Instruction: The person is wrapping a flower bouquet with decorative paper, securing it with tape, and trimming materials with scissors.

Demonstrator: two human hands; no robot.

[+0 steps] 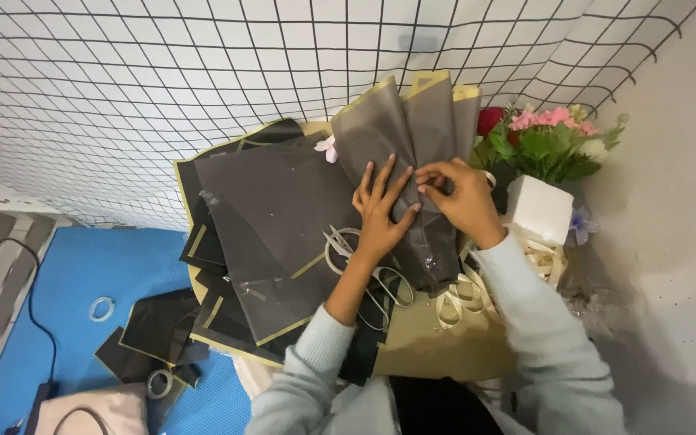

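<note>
- Tape roll [101, 308], clear, lies flat on the blue mat [82, 266], well left of the folded wrap.
- Second tape roll [159, 383] sits lower left of the folded wrap, on small dark paper squares [155, 326] at the mat's edge.
- Black cable [38, 310] runs down the mat, far left of the folded wrap.
- Stack of dark wrapping sheets [271, 234] with gold edges lies just left of the folded wrap, partly under it.
- Scissors [368, 278], pale handles, lie below-left of the folded wrap, under the left wrist.
- Left hand [382, 213]: open, fingers spread, palm pressed flat on the folded wrap's lower left part.
- Folded wrap [412, 133], dark grey sheet gathered into upright pleats with gold top edges, at centre, against the grid-pattern cloth [163, 80].
- Right hand [461, 197]: fingers pinched on a pleat of the folded wrap at mid height, just beside the left fingertips.
- Cream ribbon [465, 294] loops lie below the folded wrap, beneath the right forearm.
- White foam block [540, 211] stands just right of the folded wrap.
- Artificial flowers [553, 137], pink and red with green leaves, right of the folded wrap, above the block.
</note>
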